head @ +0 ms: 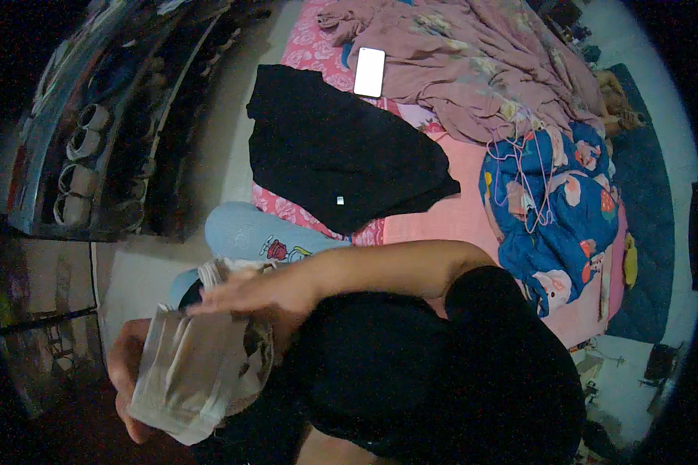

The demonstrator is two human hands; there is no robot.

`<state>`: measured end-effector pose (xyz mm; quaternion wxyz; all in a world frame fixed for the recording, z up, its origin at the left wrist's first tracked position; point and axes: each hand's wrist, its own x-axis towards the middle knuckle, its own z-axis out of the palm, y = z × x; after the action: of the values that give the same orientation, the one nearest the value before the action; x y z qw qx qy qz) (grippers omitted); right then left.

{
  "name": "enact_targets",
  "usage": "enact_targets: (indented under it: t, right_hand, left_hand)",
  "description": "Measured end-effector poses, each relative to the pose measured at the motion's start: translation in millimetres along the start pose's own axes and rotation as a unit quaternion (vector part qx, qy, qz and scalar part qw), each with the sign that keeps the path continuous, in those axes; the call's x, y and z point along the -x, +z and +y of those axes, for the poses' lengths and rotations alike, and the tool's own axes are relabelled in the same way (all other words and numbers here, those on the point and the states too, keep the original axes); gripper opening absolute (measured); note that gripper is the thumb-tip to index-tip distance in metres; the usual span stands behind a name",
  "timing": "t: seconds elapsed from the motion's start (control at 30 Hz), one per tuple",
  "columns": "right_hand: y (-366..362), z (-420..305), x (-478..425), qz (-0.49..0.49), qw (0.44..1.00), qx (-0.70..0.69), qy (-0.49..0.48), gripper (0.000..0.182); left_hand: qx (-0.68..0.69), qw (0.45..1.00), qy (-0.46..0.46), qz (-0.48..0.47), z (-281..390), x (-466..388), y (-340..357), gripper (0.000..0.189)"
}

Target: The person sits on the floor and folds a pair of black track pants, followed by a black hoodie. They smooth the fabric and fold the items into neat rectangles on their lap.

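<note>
A folded beige-and-white cloth [189,372] lies upright across my left hand [125,378], whose fingers and thumb show along its left side. My right hand [241,293], blurred, reaches in from the right with outstretched fingers over the upper edge of this cloth. Whether it touches the cloth is unclear. Just behind the right hand are white bands or straps [211,274] and a light blue fabric piece [238,229] with a cartoon print. Farther off, a black garment [337,151] with a small white tag is spread on the pink bed.
A lit white phone [370,72] lies beside a crumpled mauve blanket [453,64]. Pink wire hangers [523,174] rest on a bundled blue patterned cloth [576,215] at right. A dark rack [116,139] holding footwear stands at upper left.
</note>
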<state>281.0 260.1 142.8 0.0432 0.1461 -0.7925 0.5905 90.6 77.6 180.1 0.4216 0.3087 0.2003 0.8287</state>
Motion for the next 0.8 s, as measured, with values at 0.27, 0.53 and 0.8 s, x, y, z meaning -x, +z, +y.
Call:
enact_targets:
  t: [0.27,0.53,0.8]
  right_hand:
    - [-21.1,19.5,39.7,0.216,0.961,-0.104,0.137,0.041]
    - [-97.4,-65.7,172.0,0.301,0.900,-0.147,0.278,0.041]
    - [-86.0,-101.5,275.5,0.032,0.763,0.113,0.636,0.042]
  left_hand:
    - [-0.103,0.991,-0.073,0.036,-41.9,-37.9,21.1,0.039]
    - [-0.304,0.896,-0.292,-0.137,-99.6,-43.8,52.0,0.024]
    - [-0.374,0.855,-0.350,-0.088,-113.3,-32.4,16.0,0.020]
